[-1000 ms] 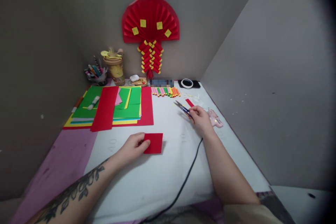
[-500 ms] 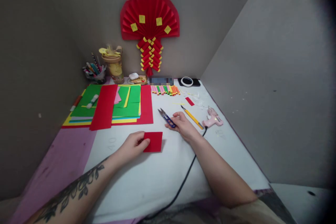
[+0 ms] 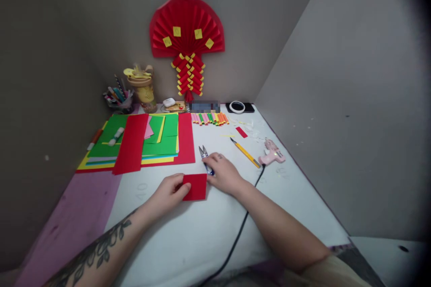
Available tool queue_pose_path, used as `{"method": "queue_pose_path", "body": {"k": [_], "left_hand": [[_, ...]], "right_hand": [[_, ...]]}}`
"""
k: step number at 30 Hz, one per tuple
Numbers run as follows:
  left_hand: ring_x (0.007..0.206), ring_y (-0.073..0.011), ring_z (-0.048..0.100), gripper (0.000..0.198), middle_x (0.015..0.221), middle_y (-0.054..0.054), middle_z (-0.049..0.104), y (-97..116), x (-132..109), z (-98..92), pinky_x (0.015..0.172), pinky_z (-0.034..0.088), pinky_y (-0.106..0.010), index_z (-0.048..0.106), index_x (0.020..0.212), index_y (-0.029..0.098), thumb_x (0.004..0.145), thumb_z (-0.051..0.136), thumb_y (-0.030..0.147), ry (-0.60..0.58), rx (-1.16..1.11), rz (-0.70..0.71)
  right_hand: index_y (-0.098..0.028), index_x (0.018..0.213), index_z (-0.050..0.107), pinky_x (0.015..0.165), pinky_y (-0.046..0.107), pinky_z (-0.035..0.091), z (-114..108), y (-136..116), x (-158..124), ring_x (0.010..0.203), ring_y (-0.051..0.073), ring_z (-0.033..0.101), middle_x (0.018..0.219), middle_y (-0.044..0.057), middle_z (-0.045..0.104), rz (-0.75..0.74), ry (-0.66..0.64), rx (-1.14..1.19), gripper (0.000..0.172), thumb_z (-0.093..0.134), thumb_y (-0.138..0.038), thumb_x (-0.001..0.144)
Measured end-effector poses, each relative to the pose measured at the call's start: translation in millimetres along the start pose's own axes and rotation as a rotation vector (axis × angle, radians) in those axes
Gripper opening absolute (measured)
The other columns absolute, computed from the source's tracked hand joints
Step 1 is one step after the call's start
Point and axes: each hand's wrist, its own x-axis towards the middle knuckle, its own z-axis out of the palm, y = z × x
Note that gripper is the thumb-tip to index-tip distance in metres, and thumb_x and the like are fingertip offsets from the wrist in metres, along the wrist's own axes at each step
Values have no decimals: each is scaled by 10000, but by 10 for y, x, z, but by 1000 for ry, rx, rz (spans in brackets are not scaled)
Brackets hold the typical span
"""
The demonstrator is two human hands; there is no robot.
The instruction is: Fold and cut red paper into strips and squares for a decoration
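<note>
My left hand [image 3: 172, 191] pinches a small red paper rectangle [image 3: 197, 187] by its left edge, thumb on top, over the white tabletop [image 3: 161, 237]. Blue thread snips [image 3: 207, 167] with pale blades pointing away from me are under the fingers of my right hand [image 3: 224, 174]. The right fingers are closed around the snips and lie close to the paper's upper right corner. Whether they touch the paper I cannot tell.
Coloured paper sheets [image 3: 161, 143] lie at the left, a red strip [image 3: 129, 148] across them. Rolled paper tubes [image 3: 210, 119] line the back. A yellow craft knife [image 3: 245, 152] and pink glue gun [image 3: 271, 152] lie right; the gun's black cable [image 3: 235, 244] runs towards me. A red fan [image 3: 186, 29] hangs behind.
My right hand has moved left with the snips and turned palm down, now beside the paper. The left hand keeps hold of the red paper. The view has shifted slightly.
</note>
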Motion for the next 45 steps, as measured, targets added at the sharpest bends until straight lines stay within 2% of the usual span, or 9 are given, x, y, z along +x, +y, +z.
{"method": "queue_pose_path", "body": {"k": [4,12,20,24,28,31,35,39,45], "left_hand": [[640,-143,493,312,696,-9,535,9,-2,-4,583,364,-249,525,653,162,874,437,364,16,13,2],[665,-158,508,317,717,-28,562,29,-13,-14,605,382,-263,557,679,160,874,438,380,16,15,-20],[650,-154,515,335,710,-27,574,-50,-8,6,596,383,-252,552,668,166,876,436,402,30,-1,14],[643,-164,529,331,699,-33,606,-56,9,7,588,398,-255,587,670,163,846,477,421,71,-53,-7],[720,-198,593,291,781,-56,687,-46,58,-9,651,450,-277,646,767,145,784,558,422,165,-249,-123],[776,-213,624,329,878,-75,712,-80,89,-3,697,475,-294,661,877,129,733,629,423,246,-412,-188],[687,-187,613,347,804,-61,708,-116,85,31,637,470,-278,659,857,122,679,692,418,236,-505,-254],[611,-147,569,307,726,-35,684,-82,65,39,581,434,-245,652,798,122,678,690,402,212,-514,-252],[519,-99,470,273,568,24,568,-52,73,4,503,346,-208,589,661,140,717,638,403,242,-441,-224]], "right_hand": [[-179,1084,623,851,320,429,21,25,105,995,218,518,1053,101,599,21,-38,-232,276,468,-141,859],[-190,1043,649,883,349,367,-260,531,192,1065,263,475,1132,91,611,306,243,-394,244,461,-177,888],[-143,941,618,737,295,358,-432,782,71,863,227,519,925,109,604,586,102,-472,362,370,49,761],[-119,1020,629,845,354,377,-452,851,111,1010,277,501,1089,171,570,601,273,-451,370,362,4,796],[-129,1039,624,961,393,365,-296,625,123,1132,266,471,1174,163,552,334,382,-156,297,423,-88,824],[-190,1040,589,829,338,458,-62,251,90,939,198,575,1019,80,620,197,254,378,220,472,-248,863],[-202,946,543,646,264,460,206,-192,8,704,140,572,802,-1,603,241,31,900,224,615,-317,767],[-191,798,538,546,237,414,282,-272,-21,567,112,515,646,-43,549,391,43,1029,197,668,-279,679],[-175,918,611,575,269,462,239,-162,-13,597,139,558,671,-19,589,451,85,986,272,637,-303,680]]}}
